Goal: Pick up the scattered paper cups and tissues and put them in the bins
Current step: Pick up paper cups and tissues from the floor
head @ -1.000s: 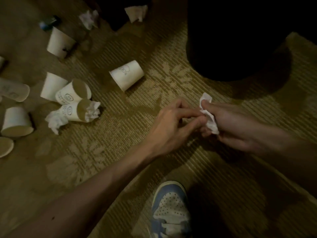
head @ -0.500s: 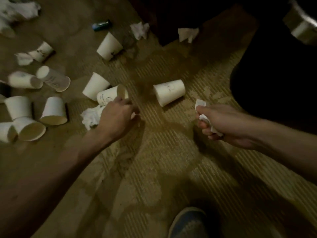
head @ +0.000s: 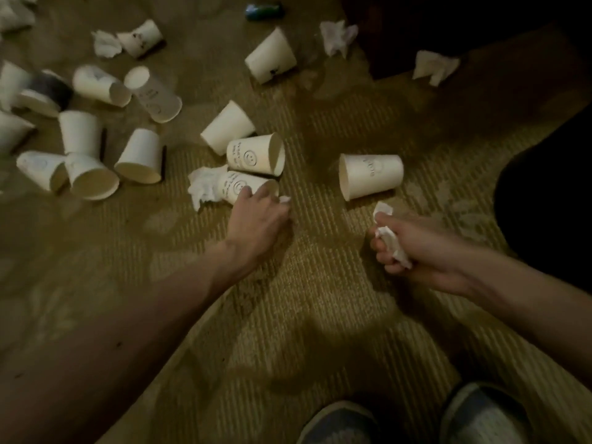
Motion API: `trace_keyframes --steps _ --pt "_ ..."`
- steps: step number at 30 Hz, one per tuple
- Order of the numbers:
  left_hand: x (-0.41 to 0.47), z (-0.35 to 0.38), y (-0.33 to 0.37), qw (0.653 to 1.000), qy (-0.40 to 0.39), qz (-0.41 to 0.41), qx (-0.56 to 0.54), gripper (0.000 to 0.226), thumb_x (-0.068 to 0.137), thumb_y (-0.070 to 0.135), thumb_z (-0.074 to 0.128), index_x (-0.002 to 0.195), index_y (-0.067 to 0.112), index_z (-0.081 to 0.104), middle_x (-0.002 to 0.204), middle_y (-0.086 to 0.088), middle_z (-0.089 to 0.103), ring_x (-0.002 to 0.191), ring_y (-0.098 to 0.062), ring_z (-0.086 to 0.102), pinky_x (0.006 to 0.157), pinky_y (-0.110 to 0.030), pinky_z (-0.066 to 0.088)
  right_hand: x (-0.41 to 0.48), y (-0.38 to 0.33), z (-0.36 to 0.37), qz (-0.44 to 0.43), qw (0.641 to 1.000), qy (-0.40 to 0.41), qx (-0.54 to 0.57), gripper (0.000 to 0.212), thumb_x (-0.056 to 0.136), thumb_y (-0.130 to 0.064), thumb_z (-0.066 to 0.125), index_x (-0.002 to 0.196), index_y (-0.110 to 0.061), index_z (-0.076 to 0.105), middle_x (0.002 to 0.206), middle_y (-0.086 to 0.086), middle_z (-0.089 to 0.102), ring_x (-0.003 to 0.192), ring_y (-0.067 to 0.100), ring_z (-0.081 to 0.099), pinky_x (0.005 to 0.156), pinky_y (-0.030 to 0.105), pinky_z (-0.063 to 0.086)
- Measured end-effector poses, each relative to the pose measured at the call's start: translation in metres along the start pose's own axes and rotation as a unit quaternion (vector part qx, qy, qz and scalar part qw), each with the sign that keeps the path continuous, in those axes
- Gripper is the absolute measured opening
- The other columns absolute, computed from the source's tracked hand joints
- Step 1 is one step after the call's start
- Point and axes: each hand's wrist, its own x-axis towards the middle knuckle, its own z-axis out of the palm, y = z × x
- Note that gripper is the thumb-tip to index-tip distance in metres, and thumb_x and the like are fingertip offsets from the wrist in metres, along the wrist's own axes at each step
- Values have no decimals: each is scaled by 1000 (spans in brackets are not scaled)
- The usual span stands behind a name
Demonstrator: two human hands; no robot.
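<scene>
Several white paper cups lie scattered on the patterned carpet (head: 320, 283). My left hand (head: 259, 219) curls over the mouth of a tipped smiley-face cup (head: 235, 187); a scrap of white tissue (head: 284, 199) shows at its fingertips. Another crumpled tissue (head: 203, 189) lies against that cup's base. A second smiley cup (head: 256, 155) lies just behind it. My right hand (head: 419, 251) is closed on a crumpled tissue (head: 390, 240), near a cup on its side (head: 371, 176). A dark rounded bin (head: 544, 203) stands at the right edge, mostly in shadow.
A cluster of cups (head: 96, 155) covers the left of the floor, and further cups (head: 272, 56) lie at the back. Loose tissues (head: 338, 36) (head: 434, 65) (head: 105, 43) lie far off. A small blue-green object (head: 262, 9) lies at the top. My shoes (head: 339, 424) show below.
My left hand left the right hand's tissue and reached left to the smiley cup's mouth. The right hand kept its tissue. The view swung left and back, showing more cups.
</scene>
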Motion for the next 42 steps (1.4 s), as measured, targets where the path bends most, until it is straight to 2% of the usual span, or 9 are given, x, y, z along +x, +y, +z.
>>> trace_keyframes --steps 6,8,11,13,20,24,27,31,42 --pt "-31 -14 -5 913 112 -118 -375 15 91 23 68 104 20 75 97 3 74 84 -7 66 80 -27 53 24 6 34 16 998 -51 23 29 103 -34 45 86 -13 56 60 3 54 50 12 48 41 22 37" --pt "-38 -21 -1 836 109 -174 -509 12 86 19 74 97 22 75 91 8 73 79 0 65 73 -19 53 24 3 43 27 997 -71 24 29 102 -35 45 89 -13 58 63 4 58 52 13 53 45 23 41" --pt "-52 -35 9 696 90 -231 -674 24 82 12 78 102 21 68 74 -2 71 72 -12 67 67 -29 57 23 -3 55 18 994 -99 33 33 103 -35 42 99 -10 62 69 5 69 55 14 64 49 25 51" --pt "-64 -44 20 650 68 -240 -718 31 81 11 77 108 17 64 71 -3 73 70 -14 71 64 -28 58 22 -6 63 9 994 -105 33 34 104 -36 41 108 -10 63 80 8 76 60 17 71 52 31 57" --pt "-80 -64 18 766 120 -249 -581 10 83 17 78 89 9 77 63 12 65 55 4 60 56 -9 44 15 -16 107 19 970 -225 90 45 102 -46 39 114 -10 64 98 12 75 76 22 74 53 30 57" --pt "-86 -67 -6 859 113 -195 -459 11 87 23 74 91 15 80 67 16 60 66 9 55 58 -7 38 17 -17 131 -13 976 -204 73 39 103 -42 40 110 -11 62 69 4 71 49 14 63 39 24 47" --pt "-88 -63 -22 829 71 -179 -525 13 93 22 67 95 14 78 77 3 71 71 -8 62 64 -20 47 28 -13 137 -18 983 -181 31 36 103 -41 43 109 -10 60 52 -2 50 39 8 40 32 19 27" --pt "-75 -43 -67 747 121 -341 -558 17 98 26 59 103 15 71 75 6 63 58 -1 53 54 -18 43 42 -17 136 7 985 -167 32 34 101 -42 46 109 -11 55 52 -3 49 42 8 39 31 18 25" --pt "-21 30 -125 848 -43 -293 -439 41 104 33 42 145 27 45 138 -13 49 119 -24 51 104 -46 43 67 -27 125 -5 991 -124 53 30 101 -43 46 97 -14 52 53 -1 47 42 8 36 33 18 24"
